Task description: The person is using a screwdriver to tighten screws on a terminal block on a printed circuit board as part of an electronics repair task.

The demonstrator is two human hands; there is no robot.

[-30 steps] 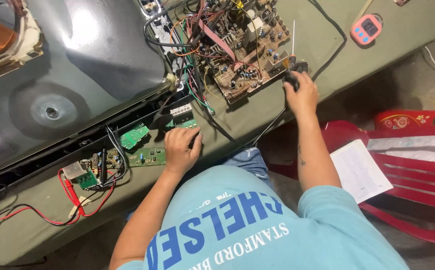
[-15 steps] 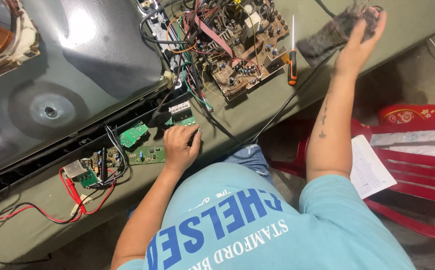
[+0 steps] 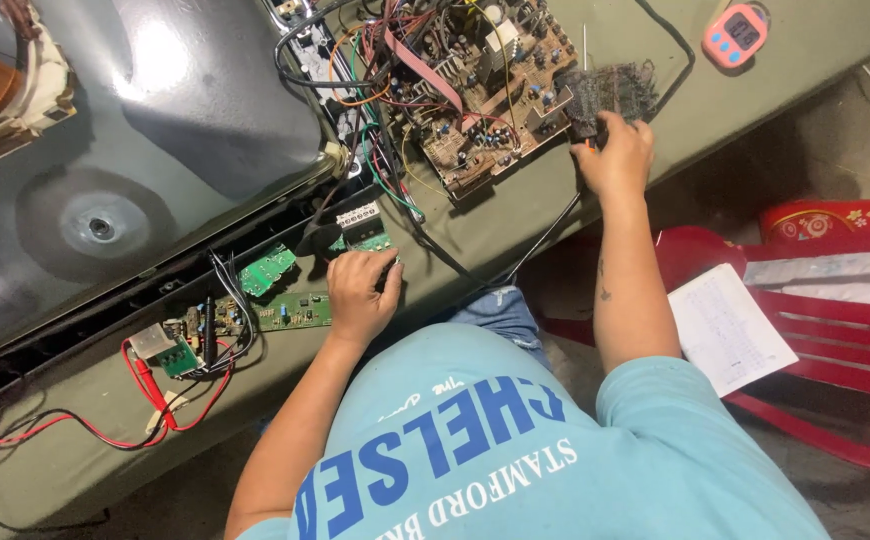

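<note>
My right hand grips a dark, dusty brush-like thing and holds it against the right edge of a brown circuit board crowded with parts and coloured wires. A thin metal screwdriver shaft sticks up just behind it. My left hand rests palm down on the green-covered table, fingers bent, holding nothing. It touches a small green circuit board, and two more small green boards lie close by.
A large dark picture tube fills the upper left. Red test leads and a black cable cross the table. A pink timer sits far right. A red plastic chair with a paper sheet stands to the right.
My right hand left the table by the board, lifted the dark brush-like thing high to the far right, then brought it down onto the board's right edge. My left hand stayed put.
</note>
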